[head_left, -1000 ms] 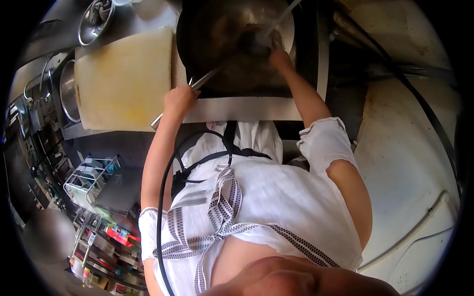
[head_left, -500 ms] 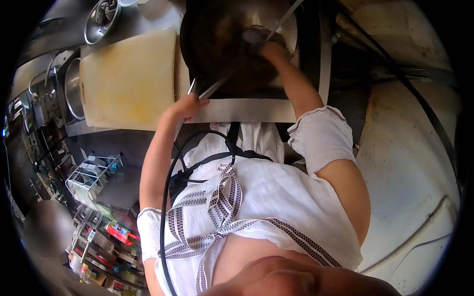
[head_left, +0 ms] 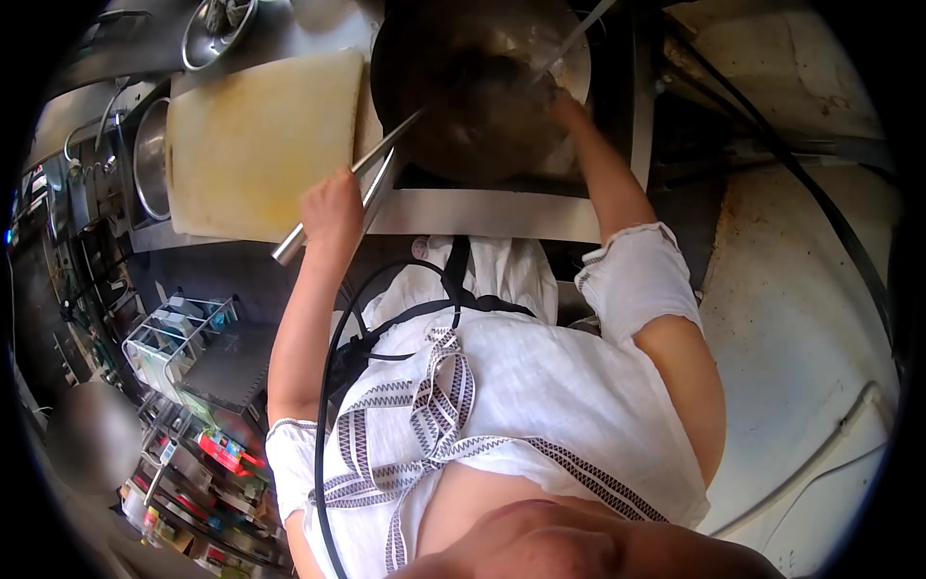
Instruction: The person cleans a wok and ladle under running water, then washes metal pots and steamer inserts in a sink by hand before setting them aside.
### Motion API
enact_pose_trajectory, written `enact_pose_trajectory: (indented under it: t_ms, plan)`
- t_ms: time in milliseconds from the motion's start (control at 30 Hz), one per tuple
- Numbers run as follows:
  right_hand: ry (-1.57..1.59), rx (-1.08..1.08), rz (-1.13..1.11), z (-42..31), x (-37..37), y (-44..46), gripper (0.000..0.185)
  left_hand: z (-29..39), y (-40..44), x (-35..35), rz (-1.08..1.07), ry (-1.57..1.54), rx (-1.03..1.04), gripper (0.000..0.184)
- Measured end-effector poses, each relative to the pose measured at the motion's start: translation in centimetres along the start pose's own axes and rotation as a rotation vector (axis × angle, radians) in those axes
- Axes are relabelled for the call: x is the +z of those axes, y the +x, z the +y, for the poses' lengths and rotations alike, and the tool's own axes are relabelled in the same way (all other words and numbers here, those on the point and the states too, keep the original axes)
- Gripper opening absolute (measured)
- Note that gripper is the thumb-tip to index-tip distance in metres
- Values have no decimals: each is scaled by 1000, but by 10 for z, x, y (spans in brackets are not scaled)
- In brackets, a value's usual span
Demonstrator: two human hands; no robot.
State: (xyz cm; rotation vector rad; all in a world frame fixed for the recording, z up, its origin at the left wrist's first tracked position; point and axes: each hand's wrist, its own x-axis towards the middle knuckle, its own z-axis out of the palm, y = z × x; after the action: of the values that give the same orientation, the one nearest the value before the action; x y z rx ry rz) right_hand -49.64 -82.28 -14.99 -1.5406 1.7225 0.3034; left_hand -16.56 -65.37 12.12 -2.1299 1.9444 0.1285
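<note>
My left hand (head_left: 333, 205) is wrapped round a long metal handle (head_left: 291, 243) that slants up over the near left rim of a large dark wok (head_left: 424, 145). A second metal bar (head_left: 379, 190) runs beside that hand. Its lower part passes behind my left wrist. My right hand (head_left: 569, 111) is inside the right side of the wok, fingers bent round something dark and blurred that I cannot make out. A thin pale rod or stream (head_left: 579, 41) comes down from the upper right, ending close to my right hand. The wok's inside looks wet and smeared.
Left of the wok lies a yellowed cutting board (head_left: 265, 145), with a metal basin (head_left: 152, 159) beyond it. A steel bowl (head_left: 217, 39) holding a grey cloth stands at the upper left. The steel counter edge (head_left: 492, 214) runs before me. A wire rack (head_left: 183, 338) stands lower left.
My left hand has moved left and slightly down with the handle, whose free end shows again. My right hand has shifted right within the wok. The whole view has shifted slightly.
</note>
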Motion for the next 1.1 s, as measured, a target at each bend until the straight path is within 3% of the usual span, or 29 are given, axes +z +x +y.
enact_pose_trajectory:
  t_ms: [33, 133, 167, 233, 267, 333, 367, 433, 467, 533, 633, 667, 767, 833, 933, 1033, 1100]
  plan:
    - [-42, -49, -254, 10, 10, 12, 27, -4, 2, -1, 2, -1, -2, 8]
    - [33, 28, -301, 2, -20, -17, 24, -18, 8, 1, 291, 157, 5, 6]
    - [34, 31, -303, 9, -12, -14, 24, -26, 10, 4, 288, 157, 8, 6]
    - [87, 55, 243, 27, 4, -1, 26, -39, 15, 9, 362, 239, 32, 5]
    - [88, 58, 245, 28, 8, -2, 26, -43, 18, 15, 352, 269, 18, 5]
    - [552, 263, 13, -4, 4, -37, 23, -46, 19, 24, 323, 299, 13, 5]
    - [555, 265, 12, -11, 5, -41, 23, -47, 20, 27, 295, 328, 3, 5]
    - [862, -11, 19, -26, 3, -52, 25, -44, 21, 30, 281, 327, 11, 6]
    - [860, -6, 18, -34, -1, -61, 25, -41, 21, 32, 264, 325, 16, 6]
    - [254, -351, 1, -66, -21, -101, 27, -38, 24, 35, 262, 314, 18, 7]
    - [69, -331, 44, -84, -5, -123, 30, -38, 31, 41, 275, 305, 15, 8]
    - [110, -389, 153, -75, -3, -122, 26, -39, 34, 44, 279, 308, 5, 9]
    - [-81, -286, 185, -53, -24, -116, 31, -37, 33, 41, 239, 318, -21, 10]
    - [-48, -259, 171, -57, -21, -125, 31, -40, 39, 45, 233, 307, -29, 11]
    - [-63, -428, 141, -76, 0, -143, 31, -37, 42, 46, 206, 268, -43, 11]
    - [27, -379, 272, -56, -12, -126, 30, -28, 42, 48, 220, 246, -39, 11]
    - [-116, -367, 258, -59, -18, -126, 29, -22, 37, 48, 230, 240, -13, 11]
